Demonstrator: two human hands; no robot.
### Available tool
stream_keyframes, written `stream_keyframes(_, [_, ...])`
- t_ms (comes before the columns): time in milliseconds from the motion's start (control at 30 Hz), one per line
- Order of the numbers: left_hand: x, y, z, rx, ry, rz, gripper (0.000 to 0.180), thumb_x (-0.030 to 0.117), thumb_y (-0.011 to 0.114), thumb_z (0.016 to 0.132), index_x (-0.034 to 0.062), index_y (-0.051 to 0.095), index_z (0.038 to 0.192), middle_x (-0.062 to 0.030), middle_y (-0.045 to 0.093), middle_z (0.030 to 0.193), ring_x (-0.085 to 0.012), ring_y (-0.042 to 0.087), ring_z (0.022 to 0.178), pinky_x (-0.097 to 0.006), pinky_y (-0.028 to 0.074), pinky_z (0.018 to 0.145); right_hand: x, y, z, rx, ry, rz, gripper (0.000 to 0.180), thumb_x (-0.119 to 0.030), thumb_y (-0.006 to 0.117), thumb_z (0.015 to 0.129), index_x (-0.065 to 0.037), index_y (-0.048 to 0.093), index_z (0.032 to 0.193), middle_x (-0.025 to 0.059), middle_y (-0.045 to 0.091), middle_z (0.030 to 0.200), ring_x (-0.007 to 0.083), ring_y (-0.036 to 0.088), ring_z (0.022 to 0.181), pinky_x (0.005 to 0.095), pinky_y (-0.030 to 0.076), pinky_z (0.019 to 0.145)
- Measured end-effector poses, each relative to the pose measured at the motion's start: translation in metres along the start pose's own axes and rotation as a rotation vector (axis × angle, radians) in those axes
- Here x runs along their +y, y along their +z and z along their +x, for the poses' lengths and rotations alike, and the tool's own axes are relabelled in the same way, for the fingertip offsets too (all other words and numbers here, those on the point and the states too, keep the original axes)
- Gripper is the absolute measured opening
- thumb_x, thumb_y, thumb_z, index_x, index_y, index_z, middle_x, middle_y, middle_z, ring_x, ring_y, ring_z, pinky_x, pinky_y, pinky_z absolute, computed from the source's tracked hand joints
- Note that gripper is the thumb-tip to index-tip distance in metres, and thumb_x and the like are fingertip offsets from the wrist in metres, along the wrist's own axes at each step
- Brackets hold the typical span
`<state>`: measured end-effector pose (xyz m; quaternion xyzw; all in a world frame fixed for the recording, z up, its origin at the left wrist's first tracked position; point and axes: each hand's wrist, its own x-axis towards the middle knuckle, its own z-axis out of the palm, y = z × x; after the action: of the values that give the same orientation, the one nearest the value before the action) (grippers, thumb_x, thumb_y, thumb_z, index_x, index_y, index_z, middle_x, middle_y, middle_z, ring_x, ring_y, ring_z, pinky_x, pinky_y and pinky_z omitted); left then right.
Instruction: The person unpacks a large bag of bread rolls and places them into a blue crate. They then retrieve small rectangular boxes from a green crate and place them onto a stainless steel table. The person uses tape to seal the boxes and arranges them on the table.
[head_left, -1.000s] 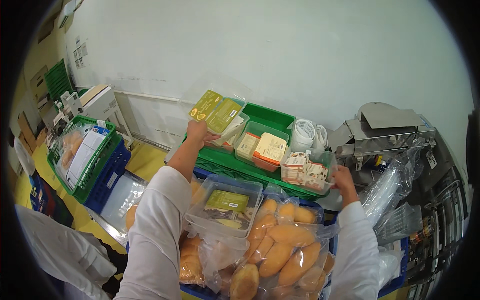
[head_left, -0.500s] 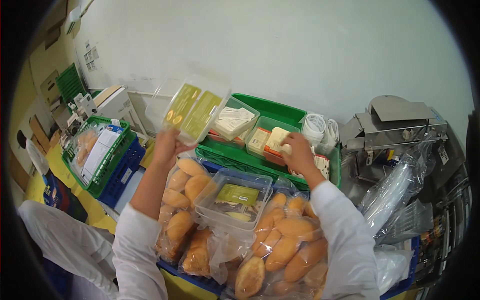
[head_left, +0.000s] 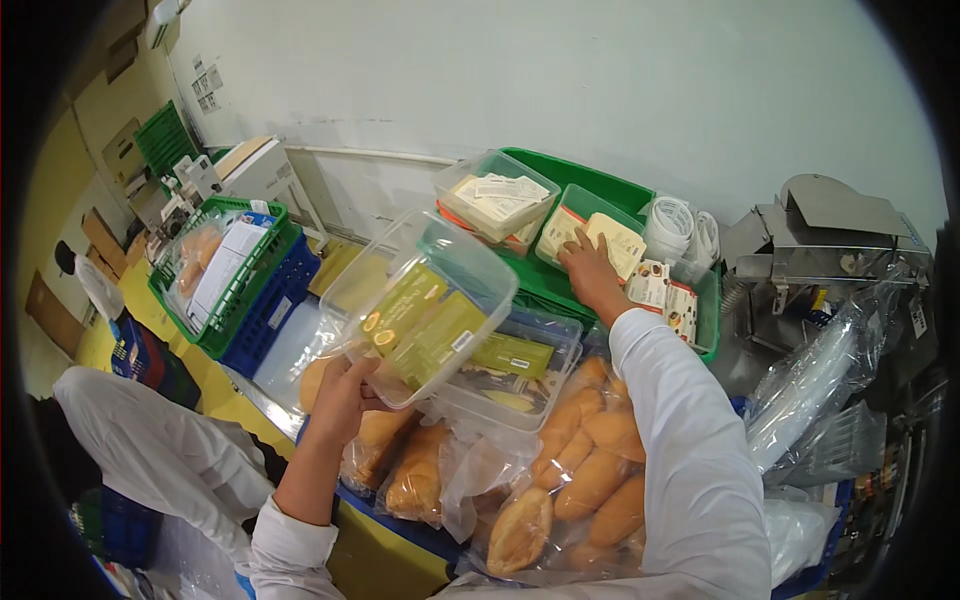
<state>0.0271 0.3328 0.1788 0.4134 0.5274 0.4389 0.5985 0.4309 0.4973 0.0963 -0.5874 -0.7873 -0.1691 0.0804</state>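
My left hand [head_left: 352, 388] grips the lower edge of a clear plastic tub [head_left: 480, 275], which is tilted with several olive-green printed cards [head_left: 405, 312] in it. Below it, a second clear tub [head_left: 545, 405] lies on bagged bread and holds a green card [head_left: 512, 354]. My right hand [head_left: 592, 270] reaches into the green crate [head_left: 706, 318], with its fingers bent over a stack of cream cards [head_left: 618, 247] in a clear tub. Its thumb is hidden. Left of that stands another clear tub with cream cards [head_left: 492, 196].
Bagged bread rolls [head_left: 600, 470] fill the front. Paper rolls [head_left: 672, 228] and red-and-white cards [head_left: 665, 295] sit at the green crate's right. A steel machine [head_left: 825, 235] and clear plastic bags [head_left: 815, 385] are at right. Stacked crates [head_left: 262, 262] and a white-clothed person [head_left: 165, 450] are at left.
My left hand has brought its tub down and right, over the second tub. My right hand stays at the cream cards, its fingers shifted along the stack. The view has turned slightly.
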Motion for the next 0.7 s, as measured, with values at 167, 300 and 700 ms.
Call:
stream_keyframes(167, [0.008, 0.038, -0.006, -0.117, -0.07, -0.07, 0.045, 0.016, 0.052, 0.094, -0.0111, 0.044, 0.129, -0.0262, 0.067, 0.104, -0.0376, 0.073, 0.078, -0.042, 0.065, 0.066, 0.002, -0.033, 0.004, 0.038, -0.034, 0.054, 0.031, -0.004, 0.057, 0.087, -0.011, 0.066, 0.116, 0.0093, 0.067, 0.117, 0.033, 0.041, 0.14, 0.0633, 0.028, 0.113])
stream_keyframes(300, [0.011, 0.048, -0.001, -0.162, -0.128, -0.097, 0.048, 0.017, 0.052, 0.094, -0.0103, 0.039, 0.131, -0.0288, 0.065, 0.103, -0.0391, 0.072, 0.079, -0.042, 0.065, 0.067, 0.011, -0.072, 0.007, 0.079, -0.027, 0.087, 0.034, -0.002, 0.056, 0.087, -0.009, 0.064, 0.12, 0.0102, 0.066, 0.12, 0.0329, 0.042, 0.139, 0.0611, 0.03, 0.113])
stream_keyframes(700, [0.01, 0.188, 0.117, -0.339, -0.13, -0.199, 0.05, 0.02, 0.054, 0.095, -0.0154, 0.042, 0.127, -0.0338, 0.063, 0.102, -0.0419, 0.072, 0.074, -0.042, 0.064, 0.062, 0.064, -0.224, 0.02, 0.335, -0.077, 0.001, 0.042, 0.007, 0.056, 0.082, -0.006, 0.062, 0.121, 0.0155, 0.065, 0.123, 0.0348, 0.045, 0.136, 0.0571, 0.032, 0.114])
